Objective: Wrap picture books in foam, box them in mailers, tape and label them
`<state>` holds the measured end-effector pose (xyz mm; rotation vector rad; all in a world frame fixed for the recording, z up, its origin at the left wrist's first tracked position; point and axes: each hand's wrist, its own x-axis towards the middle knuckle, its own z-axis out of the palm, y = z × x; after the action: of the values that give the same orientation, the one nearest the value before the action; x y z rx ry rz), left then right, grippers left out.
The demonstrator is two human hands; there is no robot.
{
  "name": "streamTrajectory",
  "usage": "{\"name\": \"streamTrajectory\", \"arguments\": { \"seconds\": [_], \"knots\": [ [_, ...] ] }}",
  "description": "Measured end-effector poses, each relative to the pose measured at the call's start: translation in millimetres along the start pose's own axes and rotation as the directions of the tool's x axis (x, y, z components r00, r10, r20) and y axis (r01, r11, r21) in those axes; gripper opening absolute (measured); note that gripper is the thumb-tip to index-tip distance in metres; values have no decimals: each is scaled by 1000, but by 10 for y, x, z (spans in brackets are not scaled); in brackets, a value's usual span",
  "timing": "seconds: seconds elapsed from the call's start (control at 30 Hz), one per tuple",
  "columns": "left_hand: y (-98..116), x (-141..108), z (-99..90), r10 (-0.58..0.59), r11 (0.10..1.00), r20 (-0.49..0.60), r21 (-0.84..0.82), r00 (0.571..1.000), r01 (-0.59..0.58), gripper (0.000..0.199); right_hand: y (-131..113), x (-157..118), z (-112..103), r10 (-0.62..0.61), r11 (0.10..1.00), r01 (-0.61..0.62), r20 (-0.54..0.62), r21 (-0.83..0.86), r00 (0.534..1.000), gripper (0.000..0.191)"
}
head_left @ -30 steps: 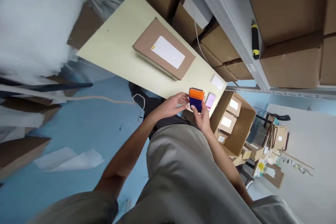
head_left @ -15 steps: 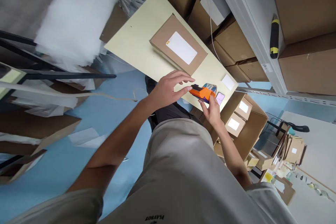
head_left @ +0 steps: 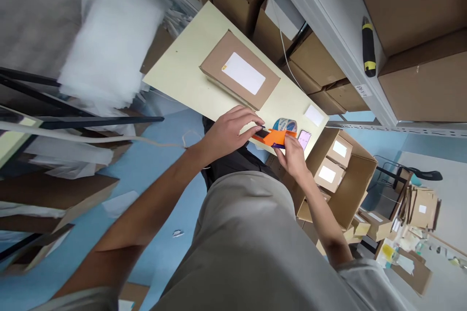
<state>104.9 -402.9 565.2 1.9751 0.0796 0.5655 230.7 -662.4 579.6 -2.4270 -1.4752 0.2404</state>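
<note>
An orange tape dispenser [head_left: 279, 136] with a black end is held over the front edge of the pale table [head_left: 175, 65]. My right hand [head_left: 295, 158] is closed round its right-hand part. At the black end, the thumb and fingers of my left hand [head_left: 233, 131] pinch together on it. Just behind the dispenser shows a tape roll [head_left: 285, 125] with blue and white print; whether it is joined to the dispenser I cannot tell. A closed cardboard box [head_left: 215, 60] with a white label lies flat on the table, beyond my left hand.
Right of the roll lie a lit phone [head_left: 304, 139] and a white paper stack [head_left: 314, 114]. A large open carton [head_left: 355, 182] with labelled boxes stands beyond the table's right end. Shelving [head_left: 339, 24] with cartons and a black-yellow cutter [head_left: 368, 48] runs behind. White packing foam [head_left: 113, 34] stands left.
My left fingers have closed in on the dispenser's black end. The dispenser has turned a little and shifted left in view, uncovering more of the tape roll. The camera view has also shifted slightly.
</note>
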Motion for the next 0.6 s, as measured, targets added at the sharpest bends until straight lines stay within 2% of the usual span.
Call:
{"name": "streamTrajectory", "arguments": {
  "seconds": [0.27,0.6],
  "knots": [
    [-97,-78,69,-24,1000,24,-1,999,24,20,89,10,43,-34,999,36,63,-21,997,35],
    [-87,-220,135,-68,997,-83,30,994,71,24,133,80,22,-65,997,70,114,-40,991,25]
  ]
}}
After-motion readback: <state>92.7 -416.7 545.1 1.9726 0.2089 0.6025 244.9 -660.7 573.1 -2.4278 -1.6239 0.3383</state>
